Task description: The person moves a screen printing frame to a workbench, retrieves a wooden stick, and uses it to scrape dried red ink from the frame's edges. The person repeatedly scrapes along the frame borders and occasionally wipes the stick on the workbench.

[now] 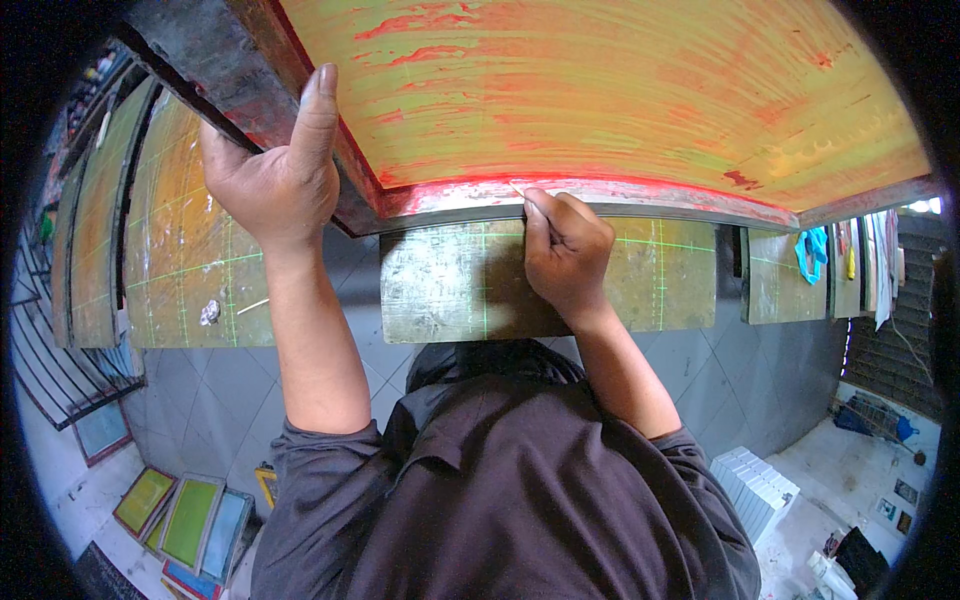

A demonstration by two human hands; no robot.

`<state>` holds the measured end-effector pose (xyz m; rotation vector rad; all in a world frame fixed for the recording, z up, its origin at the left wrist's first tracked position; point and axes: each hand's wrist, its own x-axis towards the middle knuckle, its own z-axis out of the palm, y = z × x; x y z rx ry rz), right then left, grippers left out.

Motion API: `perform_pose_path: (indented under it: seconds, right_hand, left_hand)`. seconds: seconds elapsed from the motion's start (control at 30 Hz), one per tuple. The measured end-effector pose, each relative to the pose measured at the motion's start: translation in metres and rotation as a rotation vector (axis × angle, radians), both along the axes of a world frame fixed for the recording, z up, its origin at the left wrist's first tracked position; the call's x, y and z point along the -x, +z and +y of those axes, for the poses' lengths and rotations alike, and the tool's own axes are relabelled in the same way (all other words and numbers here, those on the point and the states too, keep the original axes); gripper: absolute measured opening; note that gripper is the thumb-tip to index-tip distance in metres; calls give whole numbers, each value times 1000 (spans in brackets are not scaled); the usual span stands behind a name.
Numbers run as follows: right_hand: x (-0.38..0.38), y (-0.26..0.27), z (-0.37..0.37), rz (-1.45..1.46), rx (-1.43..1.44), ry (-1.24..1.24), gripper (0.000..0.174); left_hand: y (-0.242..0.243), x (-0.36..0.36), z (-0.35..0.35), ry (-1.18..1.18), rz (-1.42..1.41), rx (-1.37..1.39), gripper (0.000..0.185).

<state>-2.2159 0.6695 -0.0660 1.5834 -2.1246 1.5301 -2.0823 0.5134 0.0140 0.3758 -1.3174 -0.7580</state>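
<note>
A large screen-printing frame [592, 201] stands tilted before me, its yellow-green mesh [600, 105] streaked with red ink. My left hand [274, 176] grips the frame's left side, thumb up along the inner face; its other fingers are mostly hidden behind the wood. Pinched between thumb and index finger of my right hand [570, 247] is a thin pale stick [517, 189], probably wooden. Its tip touches the red-smeared inner edge of the near rail, where the wood meets the mesh. Beneath the frame lies a worn printing board [435, 292] with green guide lines.
More lined boards [187, 270] extend left, one bearing a crumpled scrap [210, 312] and another thin stick [253, 306]. A blue cloth [811, 255] hangs over a board at right. Smaller screens [191, 517] lean together at lower left. A white stack [754, 487] stands on the floor at lower right.
</note>
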Motion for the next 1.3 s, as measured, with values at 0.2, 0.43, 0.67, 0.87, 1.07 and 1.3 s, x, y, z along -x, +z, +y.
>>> perform_pose_path:
  seconds: [0.2,0.43,0.67,0.87,1.07,1.3]
  right_hand:
    - [-5,-5,-6,74,38,37,12]
    - [-10,-2,-10,94,31,44,12]
    - [-13,-3,-13,92,25,58,12]
    - [-17,0,-15,111,3,66,13]
    - [-21,2,-19,81,23,93,9]
    - [-26,2,-23,14,-8,106,10]
  left_hand:
    - [-2,0,0,-15,32,-18,24]
    - [0,0,1,15,-12,5,26]
    - [0,-2,1,9,7,-7,26]
    - [-2,-2,-1,34,-1,13,27]
    - [-1,-1,2,21,-6,23,27]
    - [-2,-2,0,-5,10,13,30]
